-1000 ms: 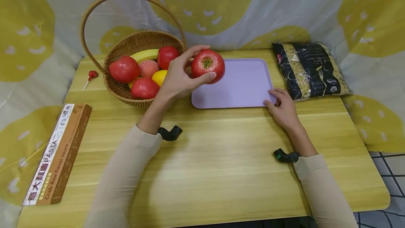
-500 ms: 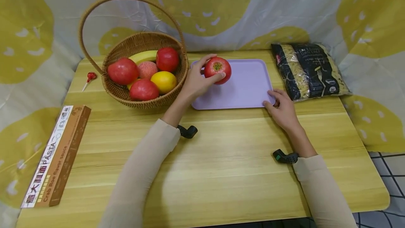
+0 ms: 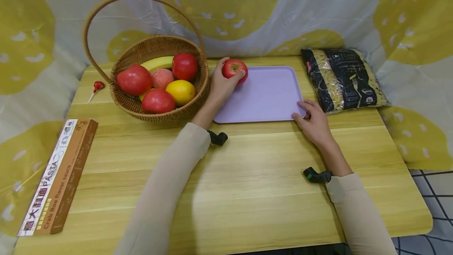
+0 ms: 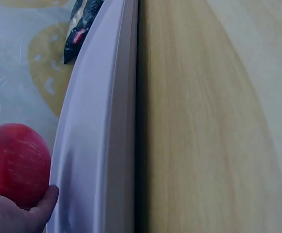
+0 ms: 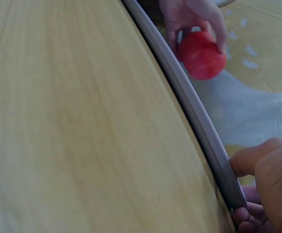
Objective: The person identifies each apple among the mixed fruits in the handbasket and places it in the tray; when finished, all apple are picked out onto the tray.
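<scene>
In the head view my left hand (image 3: 222, 84) grips a red apple (image 3: 235, 71) over the far left part of a lilac tray (image 3: 269, 95). Thumb and fingers lie on either side of the apple (image 4: 20, 162) in the left wrist view. Whether the fruit touches the tray I cannot tell. My right hand (image 3: 314, 124) pinches the tray's near right corner; the right wrist view has its thumb (image 5: 245, 160) against the rim, with other fingers below the corner.
Left of the tray stands a wicker basket (image 3: 155, 118) with a tall handle, holding a banana (image 3: 157, 63), a lemon (image 3: 181, 92) and several reddish fruits. A pasta bag (image 3: 345, 80) lies at right, a pasta box (image 3: 58, 176) and a small red-headed item (image 3: 98, 86) at left.
My left hand has carried the apple from beside the basket over the tray, then slightly back toward its far left corner. The right hand has stayed at the tray corner.
</scene>
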{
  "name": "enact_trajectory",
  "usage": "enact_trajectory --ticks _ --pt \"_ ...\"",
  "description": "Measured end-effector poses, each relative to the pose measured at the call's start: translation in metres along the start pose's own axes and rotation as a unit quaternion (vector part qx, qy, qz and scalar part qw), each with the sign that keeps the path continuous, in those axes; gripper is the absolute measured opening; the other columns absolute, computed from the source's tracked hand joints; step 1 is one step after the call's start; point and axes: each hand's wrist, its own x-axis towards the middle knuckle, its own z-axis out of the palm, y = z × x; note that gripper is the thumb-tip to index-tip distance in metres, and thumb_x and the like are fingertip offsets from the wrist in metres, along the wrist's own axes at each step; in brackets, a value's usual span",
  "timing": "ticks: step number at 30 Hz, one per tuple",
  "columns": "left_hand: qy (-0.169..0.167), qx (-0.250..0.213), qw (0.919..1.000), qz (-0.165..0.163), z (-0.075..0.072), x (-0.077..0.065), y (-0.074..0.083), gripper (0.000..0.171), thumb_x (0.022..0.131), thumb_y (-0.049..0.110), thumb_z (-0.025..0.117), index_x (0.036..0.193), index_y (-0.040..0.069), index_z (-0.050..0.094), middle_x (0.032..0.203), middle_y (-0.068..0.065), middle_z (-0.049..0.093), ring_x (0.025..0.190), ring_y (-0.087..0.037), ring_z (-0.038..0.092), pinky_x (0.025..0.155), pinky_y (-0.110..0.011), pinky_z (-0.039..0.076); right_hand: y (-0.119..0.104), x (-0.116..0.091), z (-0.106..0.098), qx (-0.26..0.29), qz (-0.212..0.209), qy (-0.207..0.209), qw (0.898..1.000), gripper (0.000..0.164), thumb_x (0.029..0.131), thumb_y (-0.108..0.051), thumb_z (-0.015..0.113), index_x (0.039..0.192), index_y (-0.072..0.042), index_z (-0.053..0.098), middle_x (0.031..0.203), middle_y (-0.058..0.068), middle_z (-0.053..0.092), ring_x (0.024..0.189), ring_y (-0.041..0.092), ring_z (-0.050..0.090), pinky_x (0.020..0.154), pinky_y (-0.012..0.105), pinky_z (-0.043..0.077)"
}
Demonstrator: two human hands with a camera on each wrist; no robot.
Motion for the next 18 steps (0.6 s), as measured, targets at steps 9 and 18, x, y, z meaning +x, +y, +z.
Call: enact_trajectory --ticks 9,18 --pt "0.013 0.028 0.9995 -0.007 -0.001 0.009 -0.008 0.07 0.089 0.029 0.077 0.151 0.015 0.048 0.144 -0.011 0.057 0.127 -0.024 0.059 0.109 -0.036 0.051 -0.003 0.0 0.0 0.014 0.0 -0.005 1.0 0.051 0.099 -0.019 0.067 0.143 0.005 0.056 0.151 0.025 0.047 0.092 0.026 0.049 0.076 0.021 0.034" --pt "0.01 0.023 0.9991 -0.033 0.002 0.017 -0.008 0.075 0.092 0.032 0.076 0.155 0.013 0.041 0.15 -0.011 0.054 0.133 -0.023 0.056 0.113 -0.036 0.048 0.001 0.001 0.001 0.008 0.0 0.0 1.0 0.051 0.099 -0.019 0.066 0.143 0.005 0.056 0.15 0.024 0.048 0.095 0.027 0.051 0.078 0.023 0.035"
